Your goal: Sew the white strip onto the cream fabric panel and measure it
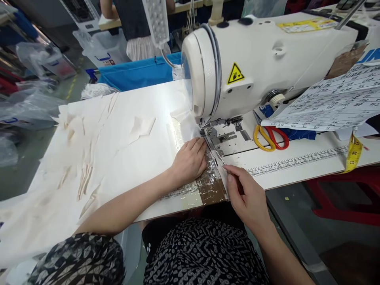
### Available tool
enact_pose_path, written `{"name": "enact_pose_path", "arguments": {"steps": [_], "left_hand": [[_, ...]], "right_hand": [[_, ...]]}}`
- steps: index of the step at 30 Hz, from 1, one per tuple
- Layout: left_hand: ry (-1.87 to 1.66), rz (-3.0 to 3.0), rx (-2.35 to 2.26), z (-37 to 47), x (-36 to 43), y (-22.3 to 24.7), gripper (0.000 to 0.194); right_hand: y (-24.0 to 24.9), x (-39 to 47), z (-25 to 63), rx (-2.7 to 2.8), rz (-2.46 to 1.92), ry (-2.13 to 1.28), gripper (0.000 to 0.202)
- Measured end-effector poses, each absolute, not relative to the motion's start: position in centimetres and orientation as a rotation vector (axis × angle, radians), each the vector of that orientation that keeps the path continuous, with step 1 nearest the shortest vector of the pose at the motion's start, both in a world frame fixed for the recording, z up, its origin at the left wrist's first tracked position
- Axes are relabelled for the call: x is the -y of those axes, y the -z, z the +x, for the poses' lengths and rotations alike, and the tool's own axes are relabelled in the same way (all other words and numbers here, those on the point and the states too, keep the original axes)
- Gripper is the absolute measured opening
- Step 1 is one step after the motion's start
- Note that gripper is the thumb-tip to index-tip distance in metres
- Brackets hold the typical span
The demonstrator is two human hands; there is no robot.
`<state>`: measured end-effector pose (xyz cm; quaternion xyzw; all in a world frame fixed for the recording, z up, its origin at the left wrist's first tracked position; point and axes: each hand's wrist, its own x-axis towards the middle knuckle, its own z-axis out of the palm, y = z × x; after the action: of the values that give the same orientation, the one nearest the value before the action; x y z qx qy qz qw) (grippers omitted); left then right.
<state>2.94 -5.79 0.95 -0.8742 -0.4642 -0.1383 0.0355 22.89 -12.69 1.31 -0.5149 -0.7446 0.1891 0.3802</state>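
My left hand (191, 160) lies palm down beside the needle area, its fingers together and laid on a piece of thin white cloth (190, 124). The presser foot (203, 128) of the white sewing machine (237, 71) is just beyond those fingertips. My right hand (247, 194) is closed around a slim pointed metal tool (220, 157), its tip reaching toward the presser foot; the fingers hide most of its handle. Brown tape (212, 186) covers the table's front edge between my hands. Cut pale cloth pieces (86, 174) lie in loose stacks left of my left arm.
Scissors with yellow and red handles (270, 138) rest right of the needle plate. Past them hang a handwritten sheet (329, 99) and a yellow measuring tape (353, 152). A printed ruler (297, 161) runs along the front edge. Behind the blue cloth bin (136, 73), another person (133, 19) stands.
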Motion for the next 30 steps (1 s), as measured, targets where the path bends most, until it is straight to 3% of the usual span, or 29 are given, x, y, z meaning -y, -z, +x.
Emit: {"name": "enact_pose_path", "arguments": {"steps": [6, 30], "left_hand": [[0.574, -2.705, 1.491, 2.7, 5.2, -1.0, 0.043], [0.462, -2.617, 1.605, 1.9, 3.9, -1.9, 0.041]], "right_hand": [[-1.7, 11.8, 21.5, 2.004, -1.128, -0.406, 0.023], [-2.3, 12.7, 22.1, 2.030, -1.182, -0.428, 0.024]]}}
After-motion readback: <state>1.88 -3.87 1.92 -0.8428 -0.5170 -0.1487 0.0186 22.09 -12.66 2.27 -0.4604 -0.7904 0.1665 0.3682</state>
